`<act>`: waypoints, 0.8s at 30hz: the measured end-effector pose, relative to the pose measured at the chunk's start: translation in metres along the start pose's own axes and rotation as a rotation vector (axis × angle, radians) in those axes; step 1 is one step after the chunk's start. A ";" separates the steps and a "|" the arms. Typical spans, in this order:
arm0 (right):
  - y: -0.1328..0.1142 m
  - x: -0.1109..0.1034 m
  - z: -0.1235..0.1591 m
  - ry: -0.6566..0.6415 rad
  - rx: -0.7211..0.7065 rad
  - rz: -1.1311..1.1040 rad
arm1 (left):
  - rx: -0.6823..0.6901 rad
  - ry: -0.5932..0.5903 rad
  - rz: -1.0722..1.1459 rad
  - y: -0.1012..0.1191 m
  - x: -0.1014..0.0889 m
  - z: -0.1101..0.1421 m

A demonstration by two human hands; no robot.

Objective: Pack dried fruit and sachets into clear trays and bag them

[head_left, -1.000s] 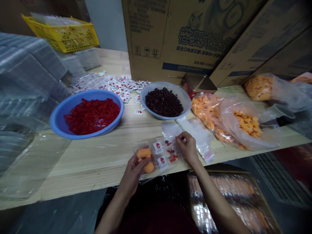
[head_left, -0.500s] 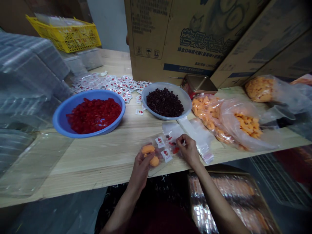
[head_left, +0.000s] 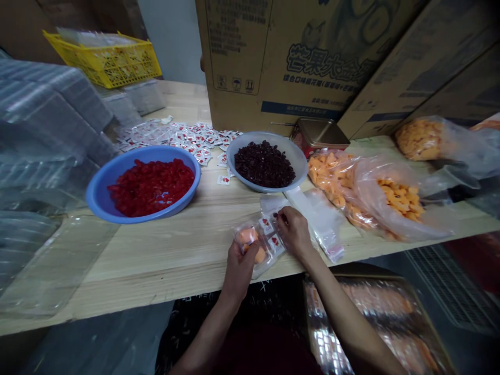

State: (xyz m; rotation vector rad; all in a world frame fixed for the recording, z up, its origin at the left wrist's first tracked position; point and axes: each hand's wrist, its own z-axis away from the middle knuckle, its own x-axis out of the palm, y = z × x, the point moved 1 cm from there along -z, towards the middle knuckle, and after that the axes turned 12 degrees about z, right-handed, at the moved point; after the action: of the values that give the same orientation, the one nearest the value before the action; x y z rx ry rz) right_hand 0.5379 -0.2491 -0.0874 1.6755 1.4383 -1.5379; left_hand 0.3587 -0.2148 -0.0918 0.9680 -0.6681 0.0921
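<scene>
- On the pale wooden tabletop (head_left: 156,260), near its front edge, is a small clear plastic pouch (head_left: 260,246), lifted slightly between the hands.
- The hands are close together and both grip the pouch: the left hand (head_left: 239,276) cups its lower end, and the right hand (head_left: 294,234) pinches its upper end.
- The pouch's long axis slants from the lower left up to the right, its upper end pointing toward the far side of the tabletop.
- Orange fruit pieces (head_left: 250,242) sit at the low end, with white-and-red sachets (head_left: 266,225) above them. The cupped hand seems to keep the pieces gathered, while the pinch seems to hold the upper end steady.
- Just beyond stand a blue plastic basin (head_left: 97,200) of diced red fruit (head_left: 151,187) and a grey bowl (head_left: 302,166) of dark dried fruit (head_left: 264,164), seemingly placed within easy reach.
- To the right lie a flat clear bag (head_left: 324,229) and a clear sack of orange pieces (head_left: 390,192). Loose sachets (head_left: 175,138) are strewn behind the basin, in front of a cardboard carton (head_left: 273,57).
</scene>
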 end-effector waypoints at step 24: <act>-0.033 -0.024 0.077 -0.019 0.016 -0.203 | 0.126 0.038 0.021 -0.034 0.019 -0.004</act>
State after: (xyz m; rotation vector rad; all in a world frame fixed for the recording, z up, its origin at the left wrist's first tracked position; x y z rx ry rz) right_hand 0.4787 -0.3125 -0.0770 1.5583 1.6325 -1.6713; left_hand 0.3878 -0.2356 -0.1074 1.0775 -0.6428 0.1721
